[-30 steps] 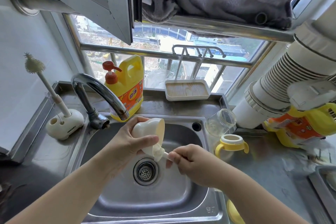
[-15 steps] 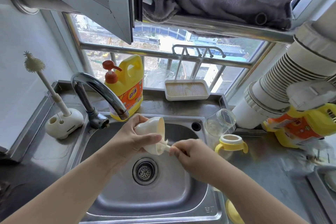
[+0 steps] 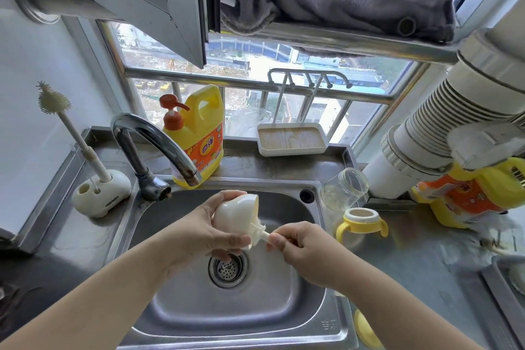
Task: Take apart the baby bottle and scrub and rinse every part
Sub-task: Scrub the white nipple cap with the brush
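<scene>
Over the steel sink (image 3: pixel 284 310), the left hand (image 3: pixel 199 233) grips a white cap (image 3: pixel 233 214); the right hand (image 3: pixel 301 247) pinches a small brush (image 3: pixel 260 231) poking inside it. An empty glass bottle (image 3: pixel 345 187) lies alongside.

so the counter (image 3: pixel 412 258) is stainless steel with a sink (image 3: pixel 227 307) sunk into the middle. On the left there's a white brush holder (image 3: pixel 102 193) with a bottle brush (image 3: pixel 71 133) standing up in it. Back edge has a yellow dish soap jug (image 3: pixel 199 136) right behind the faucet (image 3: pixel 153 145), and a white tray (image 3: pixel 292 140) further along. Right of the sink: a clear glass bottle (image 3: pixel 345 190), just in front of it a yellow handled collar (image 3: pixel 362 221), and another yellow jug (image 3: pixel 466 196) lying further right
</scene>
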{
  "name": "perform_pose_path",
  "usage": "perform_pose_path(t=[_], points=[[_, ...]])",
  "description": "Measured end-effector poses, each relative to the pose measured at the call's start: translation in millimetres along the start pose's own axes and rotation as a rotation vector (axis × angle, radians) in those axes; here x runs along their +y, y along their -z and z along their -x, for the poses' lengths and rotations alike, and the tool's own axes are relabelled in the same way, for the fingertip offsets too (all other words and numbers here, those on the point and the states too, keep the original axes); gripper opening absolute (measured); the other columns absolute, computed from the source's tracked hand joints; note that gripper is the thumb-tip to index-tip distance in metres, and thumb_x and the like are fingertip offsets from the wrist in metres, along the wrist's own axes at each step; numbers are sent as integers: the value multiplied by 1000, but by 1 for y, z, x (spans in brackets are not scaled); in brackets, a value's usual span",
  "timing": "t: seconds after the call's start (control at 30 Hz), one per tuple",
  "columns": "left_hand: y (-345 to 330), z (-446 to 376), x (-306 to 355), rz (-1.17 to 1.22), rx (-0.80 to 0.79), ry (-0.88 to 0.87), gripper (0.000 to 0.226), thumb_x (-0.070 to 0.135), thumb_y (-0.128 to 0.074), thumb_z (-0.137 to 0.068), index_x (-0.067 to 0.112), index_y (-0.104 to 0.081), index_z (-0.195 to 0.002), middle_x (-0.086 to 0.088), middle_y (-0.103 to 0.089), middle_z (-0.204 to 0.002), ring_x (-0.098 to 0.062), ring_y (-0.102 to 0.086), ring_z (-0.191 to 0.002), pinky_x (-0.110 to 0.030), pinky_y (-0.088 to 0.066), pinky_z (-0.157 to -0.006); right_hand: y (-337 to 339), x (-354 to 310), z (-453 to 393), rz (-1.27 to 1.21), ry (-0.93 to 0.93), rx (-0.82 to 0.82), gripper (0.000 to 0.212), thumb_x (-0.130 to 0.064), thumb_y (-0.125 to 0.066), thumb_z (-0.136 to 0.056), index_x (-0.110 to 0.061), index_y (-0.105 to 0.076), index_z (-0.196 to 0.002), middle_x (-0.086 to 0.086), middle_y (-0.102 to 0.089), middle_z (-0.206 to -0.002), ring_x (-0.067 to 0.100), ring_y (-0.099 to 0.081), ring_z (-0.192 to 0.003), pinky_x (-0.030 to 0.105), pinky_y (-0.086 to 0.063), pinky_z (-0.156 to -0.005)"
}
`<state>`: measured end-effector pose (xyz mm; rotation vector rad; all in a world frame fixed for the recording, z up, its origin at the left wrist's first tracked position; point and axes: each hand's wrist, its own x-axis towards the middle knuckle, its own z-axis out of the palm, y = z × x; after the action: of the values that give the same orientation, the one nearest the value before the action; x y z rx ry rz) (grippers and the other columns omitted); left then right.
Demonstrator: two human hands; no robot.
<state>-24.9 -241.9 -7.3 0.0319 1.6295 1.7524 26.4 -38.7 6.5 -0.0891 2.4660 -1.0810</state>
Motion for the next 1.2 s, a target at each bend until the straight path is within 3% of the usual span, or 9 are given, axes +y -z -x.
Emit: perform_pose_path(t=[0.2,0.4,0.5,0.6,0.7,0.87,1.0,1.1,1.2], points=[[-12,-1,8,144,70,0,80,28,-84,-38,23,-59,-114,-14,-60,-111,-26,-70,-84,-42,-58,-70,1,-5,3,376,78,116,30,-41,-41,-97,-22,-65,-98,-4,-55,-69,13,-48,-60,29,-40,-58],[-18,4,10,19,87,-34,57,43,-76,-40,39,-66,-96,-4,-69,-92,-20,-70,-71,-34,-56,-62,9,-7,0,914,183,510,31,-38,-38,-89,-24,-60,-71,-6,-52,-59,14,-56,-50,21,-26,-43],[-15,2,10,50,96,-83,60,35,-80,-40,36,-67,-99,-8,-65,-101,-20,-69,-77,-34,-56,-59,4,-7,-2,669,100,264,33,-40,-32,-99,-20,-57,-91,0,-61,-82,24,-59,-77,31,-36,-59],[-13,1,4,76,110,-116,66,32,-82,-41,36,-66,-105,-10,-59,-109,-22,-68,-82,-34,-57,-61,4,-13,-3,175,-6,-57,32,-39,-39,-98,-21,-62,-85,3,-55,-69,20,-52,-64,31,-42,-62],[-13,0,2,88,105,-141,66,32,-81,-43,35,-66,-107,-9,-58,-108,-20,-67,-79,-34,-56,-61,6,-14,-3,11,-52,-143,33,-38,-40,-98,-22,-65,-84,6,-51,-66,18,-44,-60,29,-39,-59],[-12,0,3,38,115,-91,67,36,-79,-40,34,-64,-105,-8,-64,-106,-20,-69,-84,-35,-57,-63,9,-12,-5,530,43,216,32,-41,-37,-98,-20,-61,-98,2,-63,-87,23,-58,-78,31,-42,-65],[-9,0,10,8,96,-52,71,36,-78,-39,31,-63,-109,-8,-63,-108,-22,-67,-87,-35,-57,-62,-1,-13,-5,891,119,502,36,-40,-34,-92,-23,-57,-72,-5,-55,-60,17,-58,-49,22,-25,-44],[-7,3,8,4,122,-114,70,30,-80,-38,30,-66,-107,-11,-64,-105,-19,-68,-80,-35,-57,-62,-6,-11,-3,579,102,227,36,-40,-32,-99,-18,-59,-91,-1,-56,-72,21,-57,-66,29,-32,-53],[-6,5,4,-10,139,-155,72,29,-80,-37,29,-67,-108,-9,-65,-100,-15,-68,-74,-30,-56,-59,-1,-14,-1,73,-86,-135,33,-39,-41,-98,-20,-65,-85,-4,-45,-58,11,-39,-49,25,-33,-50]])
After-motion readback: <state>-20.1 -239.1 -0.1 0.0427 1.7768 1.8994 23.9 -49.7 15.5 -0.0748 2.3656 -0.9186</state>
